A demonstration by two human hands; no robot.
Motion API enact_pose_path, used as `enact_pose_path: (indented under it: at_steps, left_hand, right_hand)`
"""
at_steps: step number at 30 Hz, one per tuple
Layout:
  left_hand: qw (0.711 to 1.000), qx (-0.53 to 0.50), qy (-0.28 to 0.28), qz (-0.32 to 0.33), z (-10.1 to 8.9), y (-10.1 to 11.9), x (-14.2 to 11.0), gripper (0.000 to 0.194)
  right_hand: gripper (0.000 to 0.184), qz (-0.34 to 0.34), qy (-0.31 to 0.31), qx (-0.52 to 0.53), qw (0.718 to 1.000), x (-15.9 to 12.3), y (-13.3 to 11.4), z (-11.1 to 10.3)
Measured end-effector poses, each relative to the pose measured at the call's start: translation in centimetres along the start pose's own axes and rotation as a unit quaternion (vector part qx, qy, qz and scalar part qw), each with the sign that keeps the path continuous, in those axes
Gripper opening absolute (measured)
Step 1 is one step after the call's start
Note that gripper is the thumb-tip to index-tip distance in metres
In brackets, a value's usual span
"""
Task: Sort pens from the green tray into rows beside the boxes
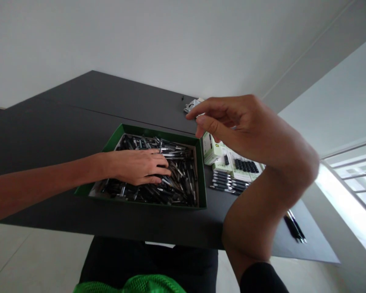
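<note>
A green box (202, 175) full of loose pens (183, 175) sits on the dark table. My left hand (142, 166) reaches in from the left, palm down, its fingers spread and lightly bent over the pens; their undersides are hidden. To the right of the box, my right hand (232, 122) is raised in the air with the wrist bent. Its thumb and fingers are loosely curved and apart, and I see nothing between them. Below it lie rows of dark pens (224, 183) beside white-and-green boxes (212, 152) and short black pieces (245, 165).
More pens (294, 228) lie at the right end of the dark table (64, 101). A crumpled pale item (191, 106) and a tiny black piece (183, 98) are near the wall. A barred window (360, 183) is at the right.
</note>
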State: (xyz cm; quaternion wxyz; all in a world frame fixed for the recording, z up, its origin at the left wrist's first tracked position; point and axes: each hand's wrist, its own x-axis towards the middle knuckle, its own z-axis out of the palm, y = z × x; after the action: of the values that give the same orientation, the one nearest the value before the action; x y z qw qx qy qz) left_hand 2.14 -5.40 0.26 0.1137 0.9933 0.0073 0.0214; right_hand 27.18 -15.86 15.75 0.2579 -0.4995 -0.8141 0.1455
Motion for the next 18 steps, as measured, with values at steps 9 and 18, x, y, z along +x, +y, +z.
enact_pose_path:
  at_steps: [9,18]
  left_hand:
    - [1.0,0.003,-0.001,0.008,0.26,-0.07,0.2,0.036]
    - [0.999,0.036,-0.026,-0.011,0.09,0.43,0.41,0.039]
  right_hand:
    - [0.029,0.01,-0.023,-0.009,1.0,-0.02,-0.42,0.08]
    - [0.029,0.042,-0.048,-0.014,0.998,0.37,-0.62,0.57]
